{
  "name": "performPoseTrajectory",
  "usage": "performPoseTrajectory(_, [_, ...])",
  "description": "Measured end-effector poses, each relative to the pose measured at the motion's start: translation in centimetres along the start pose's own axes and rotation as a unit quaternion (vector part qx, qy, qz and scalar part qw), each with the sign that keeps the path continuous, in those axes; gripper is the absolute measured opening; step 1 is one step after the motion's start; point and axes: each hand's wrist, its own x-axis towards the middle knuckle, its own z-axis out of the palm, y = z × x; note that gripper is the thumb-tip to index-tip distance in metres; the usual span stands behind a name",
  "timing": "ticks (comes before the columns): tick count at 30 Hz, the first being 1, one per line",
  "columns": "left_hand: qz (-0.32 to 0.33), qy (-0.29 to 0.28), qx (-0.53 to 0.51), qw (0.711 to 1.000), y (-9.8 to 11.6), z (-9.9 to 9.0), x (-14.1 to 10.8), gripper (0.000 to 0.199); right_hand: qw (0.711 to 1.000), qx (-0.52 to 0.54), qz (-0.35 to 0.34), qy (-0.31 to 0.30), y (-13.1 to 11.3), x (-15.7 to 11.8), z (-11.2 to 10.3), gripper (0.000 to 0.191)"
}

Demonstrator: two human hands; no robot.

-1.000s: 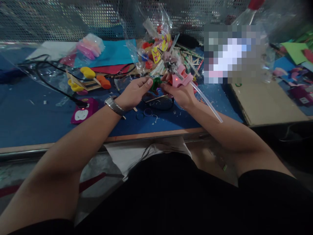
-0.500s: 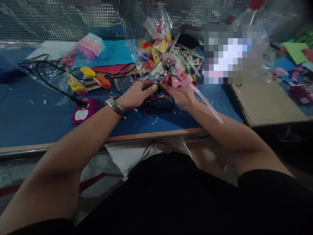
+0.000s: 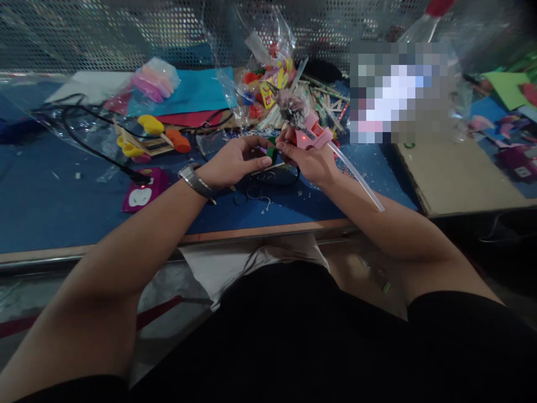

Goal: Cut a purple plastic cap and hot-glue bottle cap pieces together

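My left hand (image 3: 235, 160) pinches a small green piece (image 3: 272, 153) between thumb and fingers; its exact kind is too small to make out. My right hand (image 3: 308, 159) is wrapped round a pink glue gun (image 3: 314, 134) with a small red light on its side. A clear glue stick (image 3: 356, 176) pokes out of the gun's back end and slants over my right forearm. The right thumb and fingertips also reach the green piece's right side. Below both hands lie a thin wooden stick and a black cable.
On the left, a purple socket box (image 3: 145, 193) holds a black plug, near a stick model (image 3: 153, 146) with yellow and orange caps. Behind are coloured paper, plastic bags and a heap of wooden sticks (image 3: 331, 103). A cardboard sheet (image 3: 457, 179) lies right.
The left fingers have spread a little, and more of the green piece shows between my hands. The glue gun has shifted slightly to the right with my right hand.
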Motion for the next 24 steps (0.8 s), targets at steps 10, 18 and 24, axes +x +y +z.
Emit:
performPoseTrajectory(10, [0.004, 0.018, -0.032, 0.999, -0.5, -0.1, -0.1, 0.067, 0.998, -0.012, 0.05, 0.043, -1.3, -0.6, 0.1, 0.046])
performPoseTrajectory(18, [-0.01, 0.008, -0.032, 0.999, -0.1, 0.1, -0.2, 0.066, 0.998, -0.038, 0.044, 0.002, -0.9, -0.8, 0.0, 0.045])
performPoseTrajectory(24, [-0.005, -0.01, -0.049, 0.999, 0.0, 0.0, 0.0, 0.064, 0.999, -0.02, 0.029, 0.016, -0.6, -0.7, 0.1, 0.046])
